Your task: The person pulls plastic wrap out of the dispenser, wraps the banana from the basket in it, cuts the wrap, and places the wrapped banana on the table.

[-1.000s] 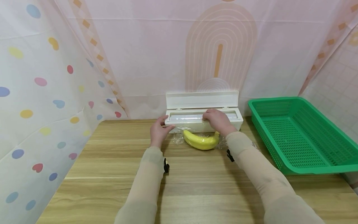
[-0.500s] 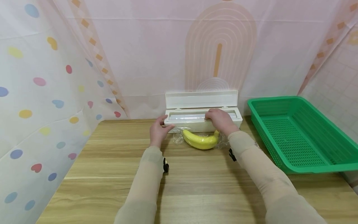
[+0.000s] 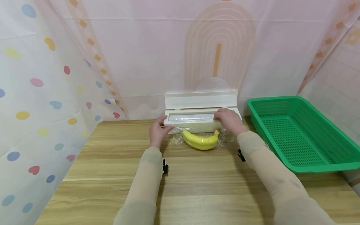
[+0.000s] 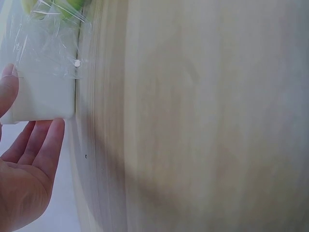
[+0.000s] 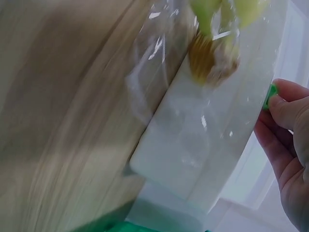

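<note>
A white cling film dispenser (image 3: 194,126) stands at the back of the table, its lid (image 3: 201,100) raised and the film roll (image 3: 191,117) showing inside. My left hand (image 3: 158,132) holds its left end, thumb on the front and fingers round the side. With thumb and fingertips, my right hand (image 3: 229,119) pinches a small green slider (image 5: 271,95) on the dispenser's upper front edge, toward the right end. A yellow banana (image 3: 200,142) lies right before the dispenser, wrapped in clear film (image 4: 43,46) that runs up over the front wall.
A green perforated basket (image 3: 323,168) stands on the right, close beside my right forearm. Behind the dispenser hangs a pink patterned curtain (image 3: 146,62). The wooden table (image 3: 197,187) stretches toward me in front of the banana.
My right hand has slid rightward along the dispenser's front edge, from about the middle toward its right end. The left hand keeps its hold, and the banana lies where it was.
</note>
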`<state>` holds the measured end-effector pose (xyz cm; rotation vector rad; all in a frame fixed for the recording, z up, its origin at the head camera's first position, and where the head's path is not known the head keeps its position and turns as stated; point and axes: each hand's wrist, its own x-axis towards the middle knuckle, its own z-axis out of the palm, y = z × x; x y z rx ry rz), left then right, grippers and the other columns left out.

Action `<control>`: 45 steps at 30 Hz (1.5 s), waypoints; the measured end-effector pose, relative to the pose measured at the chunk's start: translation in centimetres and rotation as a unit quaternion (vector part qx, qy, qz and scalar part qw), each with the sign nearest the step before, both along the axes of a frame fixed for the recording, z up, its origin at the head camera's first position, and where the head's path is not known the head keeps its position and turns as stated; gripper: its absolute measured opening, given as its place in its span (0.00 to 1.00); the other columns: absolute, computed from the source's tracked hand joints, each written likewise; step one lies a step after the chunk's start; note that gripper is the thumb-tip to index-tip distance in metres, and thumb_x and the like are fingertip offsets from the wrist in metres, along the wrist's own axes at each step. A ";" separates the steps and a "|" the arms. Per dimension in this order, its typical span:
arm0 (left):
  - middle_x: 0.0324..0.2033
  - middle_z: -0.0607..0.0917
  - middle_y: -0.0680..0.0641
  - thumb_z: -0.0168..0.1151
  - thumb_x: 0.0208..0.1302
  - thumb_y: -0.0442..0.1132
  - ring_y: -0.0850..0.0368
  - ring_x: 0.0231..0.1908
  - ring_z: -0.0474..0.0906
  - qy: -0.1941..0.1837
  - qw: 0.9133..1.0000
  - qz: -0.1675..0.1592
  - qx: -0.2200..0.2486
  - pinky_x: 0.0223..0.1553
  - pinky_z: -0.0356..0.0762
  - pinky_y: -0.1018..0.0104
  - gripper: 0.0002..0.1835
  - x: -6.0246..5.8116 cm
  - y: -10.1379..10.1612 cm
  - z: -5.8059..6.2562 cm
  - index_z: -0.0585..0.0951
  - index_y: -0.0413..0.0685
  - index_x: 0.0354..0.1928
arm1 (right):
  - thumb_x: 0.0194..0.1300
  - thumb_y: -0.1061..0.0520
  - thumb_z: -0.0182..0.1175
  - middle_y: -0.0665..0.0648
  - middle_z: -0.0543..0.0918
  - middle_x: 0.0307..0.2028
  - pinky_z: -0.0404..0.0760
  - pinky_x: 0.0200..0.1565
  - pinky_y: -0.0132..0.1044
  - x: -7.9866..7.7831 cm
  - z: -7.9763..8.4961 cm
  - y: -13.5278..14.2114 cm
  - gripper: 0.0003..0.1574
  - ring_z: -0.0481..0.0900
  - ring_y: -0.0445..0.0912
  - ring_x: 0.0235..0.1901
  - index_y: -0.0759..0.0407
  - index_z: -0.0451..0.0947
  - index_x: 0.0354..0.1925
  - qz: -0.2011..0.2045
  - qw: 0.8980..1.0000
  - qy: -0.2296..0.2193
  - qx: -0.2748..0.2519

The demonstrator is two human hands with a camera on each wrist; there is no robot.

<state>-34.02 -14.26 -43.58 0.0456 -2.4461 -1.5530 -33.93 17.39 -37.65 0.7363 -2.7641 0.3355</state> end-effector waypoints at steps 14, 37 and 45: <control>0.49 0.83 0.38 0.76 0.55 0.38 0.46 0.46 0.82 0.002 1.000 0.001 -0.006 0.45 0.83 0.59 0.32 0.0 -0.1 0.0 0.77 0.49 0.63 | 0.66 0.65 0.61 0.57 0.84 0.40 0.80 0.50 0.50 0.1 0.0 1.6 0.07 0.82 0.56 0.45 0.59 0.85 0.39 0.009 1.000 0.009 -0.001; 0.50 0.82 0.39 0.75 0.56 0.39 0.46 0.47 0.81 0.002 1.000 0.003 -0.014 0.46 0.83 0.58 0.32 0.0 0.0 0.0 0.76 0.49 0.64 | 0.66 0.63 0.62 0.57 0.83 0.38 0.81 0.42 0.50 0.2 0.0 3.0 0.04 0.81 0.55 0.40 0.58 0.84 0.36 0.002 1.000 0.016 0.014; 0.51 0.82 0.39 0.75 0.57 0.39 0.46 0.47 0.81 0.001 1.000 0.001 -0.015 0.47 0.83 0.58 0.32 0.0 -0.1 -0.1 0.76 0.49 0.64 | 0.64 0.65 0.60 0.58 0.83 0.38 0.81 0.42 0.50 0.3 0.0 4.1 0.06 0.81 0.55 0.39 0.58 0.83 0.37 -0.022 0.999 0.007 0.030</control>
